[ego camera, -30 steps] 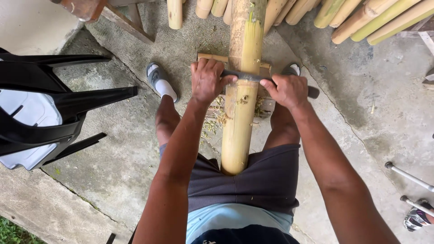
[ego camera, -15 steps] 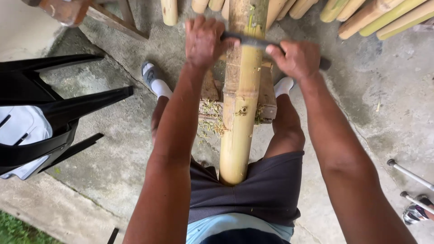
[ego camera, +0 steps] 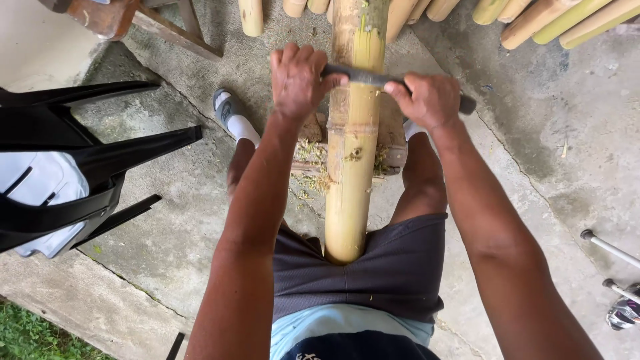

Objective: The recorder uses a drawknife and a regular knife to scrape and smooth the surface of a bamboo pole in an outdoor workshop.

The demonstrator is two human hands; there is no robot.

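Observation:
A thick yellow-green bamboo pole [ego camera: 352, 167] runs from between my legs away over a wooden block [ego camera: 393, 137] on the concrete floor. A dark blade [ego camera: 363, 78] lies crosswise on the pole's upper part. My left hand [ego camera: 300, 80] grips the blade's left end. My right hand [ego camera: 427, 100] grips its handle on the right side of the pole. Pale shavings [ego camera: 313, 163] lie around the block.
Several cut bamboo poles [ego camera: 533, 17] lie at the top. A black plastic chair [ego camera: 73, 167] lies tipped at the left, a wooden stool [ego camera: 127, 17] stands top left. Metal tools [ego camera: 617, 280] lie at the right edge. Grass [ego camera: 27, 333] borders the concrete at bottom left.
Both hands pushed the blade far up the pole, away from me, then drew it back a little toward me.

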